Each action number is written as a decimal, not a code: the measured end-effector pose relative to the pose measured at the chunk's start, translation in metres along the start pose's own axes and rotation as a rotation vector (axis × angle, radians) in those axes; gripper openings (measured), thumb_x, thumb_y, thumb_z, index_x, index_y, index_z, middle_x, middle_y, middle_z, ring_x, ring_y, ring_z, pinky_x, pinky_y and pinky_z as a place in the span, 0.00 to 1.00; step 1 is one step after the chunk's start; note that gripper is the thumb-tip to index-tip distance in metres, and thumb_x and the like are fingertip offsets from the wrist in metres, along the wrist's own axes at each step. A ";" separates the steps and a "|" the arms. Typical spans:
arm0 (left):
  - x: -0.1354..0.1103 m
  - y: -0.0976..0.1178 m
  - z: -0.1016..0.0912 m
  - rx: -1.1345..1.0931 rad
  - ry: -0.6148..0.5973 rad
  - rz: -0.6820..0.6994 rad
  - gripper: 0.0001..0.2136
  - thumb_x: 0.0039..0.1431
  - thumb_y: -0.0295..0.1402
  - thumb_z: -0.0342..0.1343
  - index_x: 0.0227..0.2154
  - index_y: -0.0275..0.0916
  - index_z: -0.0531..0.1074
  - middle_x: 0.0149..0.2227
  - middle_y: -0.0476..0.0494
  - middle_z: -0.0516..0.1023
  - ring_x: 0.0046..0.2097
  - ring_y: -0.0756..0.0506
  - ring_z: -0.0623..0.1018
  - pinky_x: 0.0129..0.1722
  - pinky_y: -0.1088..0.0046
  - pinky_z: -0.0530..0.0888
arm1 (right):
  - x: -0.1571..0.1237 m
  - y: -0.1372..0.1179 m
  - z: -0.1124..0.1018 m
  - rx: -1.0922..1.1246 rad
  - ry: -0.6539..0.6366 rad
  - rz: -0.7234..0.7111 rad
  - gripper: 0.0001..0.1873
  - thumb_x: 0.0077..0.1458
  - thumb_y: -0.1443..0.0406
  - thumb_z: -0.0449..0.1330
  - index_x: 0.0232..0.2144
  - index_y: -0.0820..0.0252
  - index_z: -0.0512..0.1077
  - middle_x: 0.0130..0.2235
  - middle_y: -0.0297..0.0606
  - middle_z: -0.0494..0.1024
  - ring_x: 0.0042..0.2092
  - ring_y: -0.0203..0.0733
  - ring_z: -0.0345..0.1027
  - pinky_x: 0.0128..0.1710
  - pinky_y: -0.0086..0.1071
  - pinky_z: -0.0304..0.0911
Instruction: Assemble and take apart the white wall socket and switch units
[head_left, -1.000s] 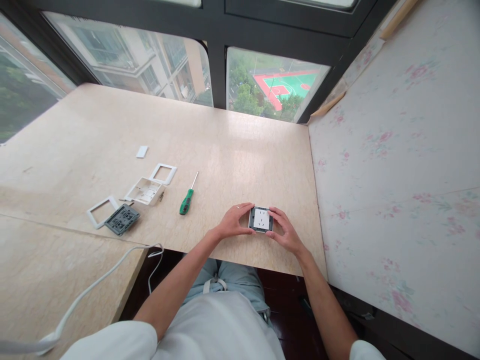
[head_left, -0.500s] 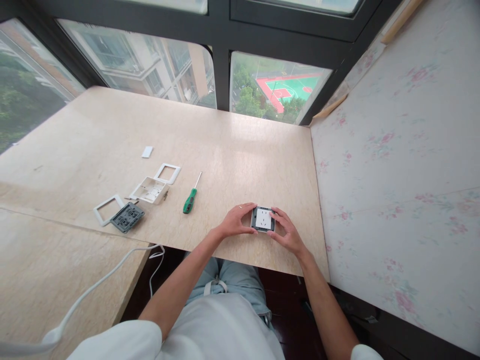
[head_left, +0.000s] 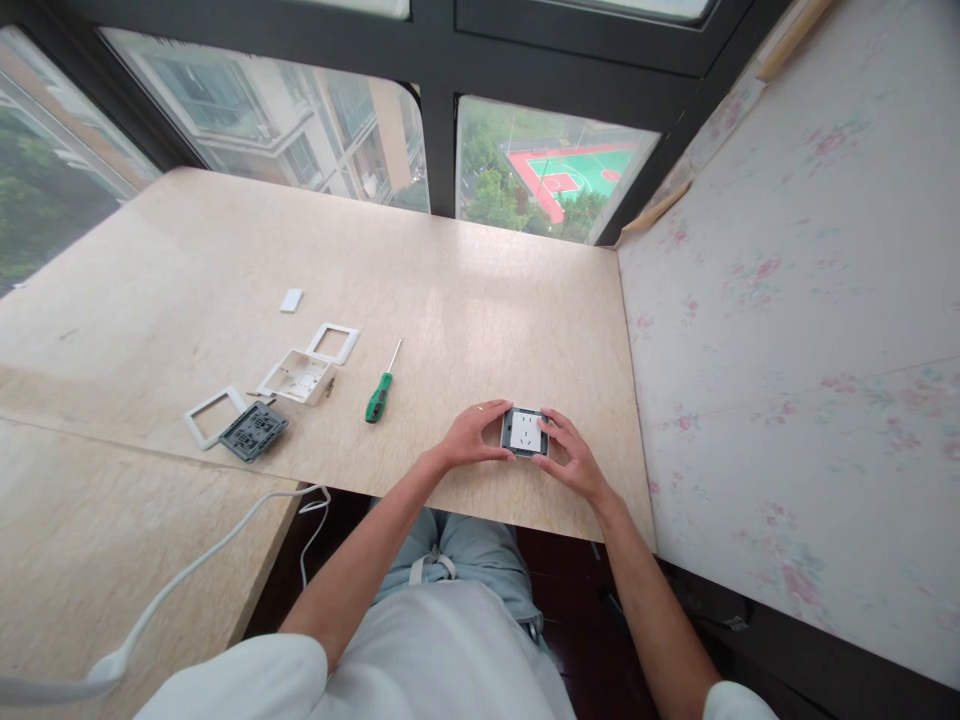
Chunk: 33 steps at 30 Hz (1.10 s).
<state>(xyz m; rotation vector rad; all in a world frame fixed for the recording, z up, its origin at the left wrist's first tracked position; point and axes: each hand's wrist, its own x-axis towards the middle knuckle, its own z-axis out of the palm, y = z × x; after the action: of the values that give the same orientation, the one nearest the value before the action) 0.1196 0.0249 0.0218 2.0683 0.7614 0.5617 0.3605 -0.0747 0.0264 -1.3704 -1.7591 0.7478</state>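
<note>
Head view | your left hand [head_left: 472, 436] and right hand [head_left: 573, 456] hold the socket [head_left: 526, 434] between them by opposite sides, near the front edge of the counter [head_left: 450, 300] | best keep it square, pressing both sides evenly

Bare left hand [head_left: 474, 436]: thumb and fingers curved in an open C, tips pointing right. Bare right hand [head_left: 574, 456] facing it, fingers bent above, thumb below, the two hands apart. Bare left forearm [head_left: 375, 550] and bare right forearm [head_left: 645, 590] slant inward, converging.
</note>
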 end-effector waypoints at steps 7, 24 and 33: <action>-0.001 0.009 -0.002 0.006 -0.041 -0.049 0.42 0.45 0.50 0.68 0.62 0.42 0.61 0.64 0.34 0.63 0.65 0.36 0.64 0.64 0.54 0.61 | 0.000 0.001 -0.003 0.001 -0.038 0.002 0.29 0.55 0.57 0.65 0.58 0.51 0.68 0.65 0.46 0.61 0.66 0.54 0.55 0.64 0.55 0.54; -0.021 0.024 0.004 -0.015 -0.027 -0.071 0.43 0.39 0.47 0.72 0.60 0.42 0.64 0.62 0.33 0.67 0.64 0.34 0.65 0.66 0.48 0.53 | -0.027 -0.014 0.011 -0.006 0.005 0.041 0.29 0.56 0.58 0.64 0.59 0.51 0.66 0.65 0.47 0.61 0.67 0.53 0.53 0.64 0.55 0.53; -0.028 0.017 0.011 0.000 0.016 -0.037 0.43 0.43 0.50 0.69 0.62 0.43 0.61 0.62 0.36 0.68 0.64 0.37 0.67 0.67 0.51 0.52 | -0.028 -0.018 0.016 0.023 0.011 0.060 0.31 0.56 0.57 0.63 0.61 0.50 0.63 0.67 0.46 0.59 0.68 0.53 0.50 0.65 0.55 0.50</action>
<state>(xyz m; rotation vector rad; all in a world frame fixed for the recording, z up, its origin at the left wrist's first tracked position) 0.1118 -0.0080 0.0267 2.0482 0.8070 0.5587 0.3410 -0.1063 0.0267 -1.4154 -1.7020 0.7886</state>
